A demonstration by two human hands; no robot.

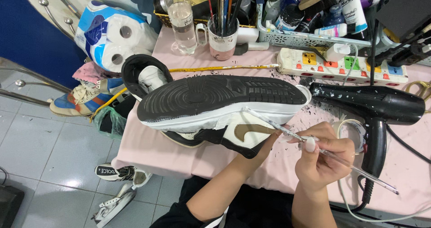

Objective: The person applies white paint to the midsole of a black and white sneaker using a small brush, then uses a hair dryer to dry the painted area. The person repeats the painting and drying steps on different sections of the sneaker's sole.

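A sneaker (224,100) lies on its side above the pink table (148,147), black sole up, white midsole facing me, with a tan mark on its side. My left hand (265,142) is under and behind the shoe, mostly hidden, and holds it up. My right hand (321,154) grips a thin clear-handled paintbrush (314,145). The brush tip touches the white midsole near the heel.
A black hair dryer (372,106) lies at the right beside a white power strip (343,64). A cup of brushes (223,37), a water bottle (182,21) and a basket of paint bottles (310,12) stand at the back. Another shoe (143,77), toilet rolls (114,35) and floor sneakers (116,187) sit at the left.
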